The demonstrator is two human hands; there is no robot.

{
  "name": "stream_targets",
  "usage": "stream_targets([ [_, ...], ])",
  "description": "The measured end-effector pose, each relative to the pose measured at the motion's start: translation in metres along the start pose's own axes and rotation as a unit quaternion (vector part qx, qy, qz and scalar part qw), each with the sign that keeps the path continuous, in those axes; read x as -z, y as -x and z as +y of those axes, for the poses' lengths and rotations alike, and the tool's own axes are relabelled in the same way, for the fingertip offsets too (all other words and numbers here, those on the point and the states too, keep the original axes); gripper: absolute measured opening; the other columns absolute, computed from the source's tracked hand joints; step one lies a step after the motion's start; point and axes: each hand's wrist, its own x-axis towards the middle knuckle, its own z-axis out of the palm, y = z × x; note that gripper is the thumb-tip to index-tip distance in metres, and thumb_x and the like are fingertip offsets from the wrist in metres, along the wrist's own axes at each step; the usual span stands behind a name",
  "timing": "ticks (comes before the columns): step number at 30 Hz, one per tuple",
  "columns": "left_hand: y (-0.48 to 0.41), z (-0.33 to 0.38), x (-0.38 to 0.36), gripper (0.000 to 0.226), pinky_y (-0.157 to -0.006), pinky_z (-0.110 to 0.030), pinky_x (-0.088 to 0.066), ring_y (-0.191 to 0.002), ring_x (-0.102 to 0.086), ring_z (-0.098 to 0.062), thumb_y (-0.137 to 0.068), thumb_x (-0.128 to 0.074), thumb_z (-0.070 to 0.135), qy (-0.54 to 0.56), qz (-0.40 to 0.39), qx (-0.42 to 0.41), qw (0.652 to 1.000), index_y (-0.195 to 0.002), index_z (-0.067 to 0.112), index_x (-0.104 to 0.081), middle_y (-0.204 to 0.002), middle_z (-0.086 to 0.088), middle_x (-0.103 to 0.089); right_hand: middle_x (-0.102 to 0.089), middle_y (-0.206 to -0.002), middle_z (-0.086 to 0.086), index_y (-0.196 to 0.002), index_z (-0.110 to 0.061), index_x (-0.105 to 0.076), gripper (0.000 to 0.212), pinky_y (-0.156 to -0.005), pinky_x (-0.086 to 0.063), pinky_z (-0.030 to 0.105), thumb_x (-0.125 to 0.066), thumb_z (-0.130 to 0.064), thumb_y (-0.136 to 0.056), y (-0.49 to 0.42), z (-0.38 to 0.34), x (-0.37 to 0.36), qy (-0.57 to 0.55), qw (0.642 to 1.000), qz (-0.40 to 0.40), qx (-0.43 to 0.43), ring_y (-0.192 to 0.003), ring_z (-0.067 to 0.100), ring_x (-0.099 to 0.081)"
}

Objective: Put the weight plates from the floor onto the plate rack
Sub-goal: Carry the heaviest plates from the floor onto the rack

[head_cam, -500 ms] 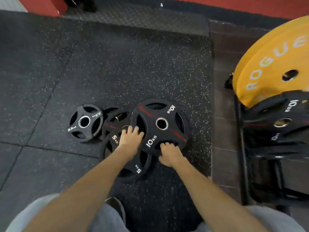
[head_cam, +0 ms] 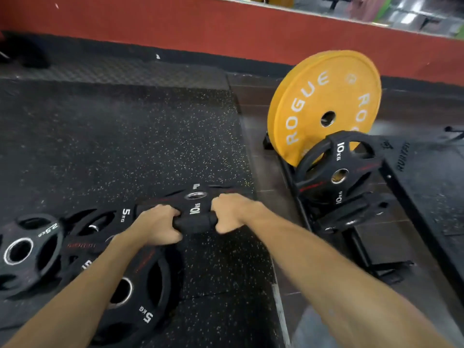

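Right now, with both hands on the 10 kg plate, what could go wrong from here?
1. Both the left hand and right hand grip only the near rim of the 10 kg plate; held from one edge, it may swing or slip.
2. Two 5 kg plates and a 2.5 kg plate lie on the floor just left; a dropped plate might land on them.
3. The plate rack already holds a 10 kg plate and a yellow plate, so fingers could get pinched while slotting.
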Motion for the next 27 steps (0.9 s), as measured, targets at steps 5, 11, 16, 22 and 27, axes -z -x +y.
stream_targets([
  [5, -0.036, 0.062, 0.052, 0.016, -0.047, -0.024, -0.036, -0.055, -0.062, -0.014, -0.056, -0.062, 0.037, 0.142, 0.057, -0.041, 0.987, -0.058, 0.021, -0.061, -0.055, 0.008, -0.064, -0.047, -0.045, -0.003, -0.052, -0.013, -0.050, 0.018, -0.040, -0.029, 0.030, -0.065, -0.022, -0.051, 0.028, 0.070, 0.052, -0.156, 0.983, 0.082, -0.041, -0.040, 0.016, -0.042],
  [11, -0.071, 0.100, 0.037, 0.029, -0.064, -0.032, -0.052, -0.070, -0.064, -0.004, -0.066, -0.072, 0.056, 0.172, 0.082, -0.164, 0.968, -0.081, 0.035, -0.060, -0.074, 0.016, -0.068, -0.060, -0.060, -0.004, -0.063, -0.015, -0.059, 0.018, -0.057, -0.049, 0.036, -0.066, -0.031, -0.063, 0.074, 0.137, 0.011, -0.163, 0.957, 0.203, -0.129, -0.058, 0.018, -0.059],
  [16, -0.082, 0.072, -0.002, 0.041, -0.068, -0.023, -0.047, -0.083, -0.062, -0.004, -0.065, -0.076, 0.067, 0.306, 0.110, -0.067, 0.943, -0.091, 0.040, -0.059, -0.094, 0.012, -0.063, -0.064, -0.099, 0.002, -0.102, -0.021, -0.057, 0.044, -0.066, -0.034, 0.035, -0.079, -0.035, -0.067, 0.099, 0.167, 0.000, -0.009, 0.938, 0.287, -0.195, -0.097, 0.031, -0.061],
  [22, -0.104, 0.130, -0.007, 0.049, -0.063, -0.036, -0.049, -0.068, -0.060, -0.015, -0.069, -0.074, 0.063, 0.309, 0.220, -0.068, 0.923, -0.077, 0.021, -0.051, -0.071, 0.001, -0.062, -0.061, -0.117, 0.011, -0.127, -0.015, -0.050, 0.053, -0.076, -0.049, 0.044, -0.069, -0.010, -0.078, 0.109, 0.186, 0.020, -0.074, 0.916, 0.286, -0.269, -0.109, 0.037, -0.057],
  [27, -0.122, 0.187, -0.002, 0.034, -0.055, -0.033, -0.040, -0.066, -0.052, -0.014, -0.073, -0.070, 0.056, 0.221, 0.249, -0.128, 0.934, -0.071, 0.034, -0.046, -0.071, 0.009, -0.053, -0.054, -0.134, 0.011, -0.138, -0.015, -0.046, 0.064, -0.102, -0.039, 0.050, -0.066, -0.033, -0.081, 0.097, 0.170, 0.029, -0.047, 0.928, 0.315, -0.192, -0.124, 0.039, -0.045],
])
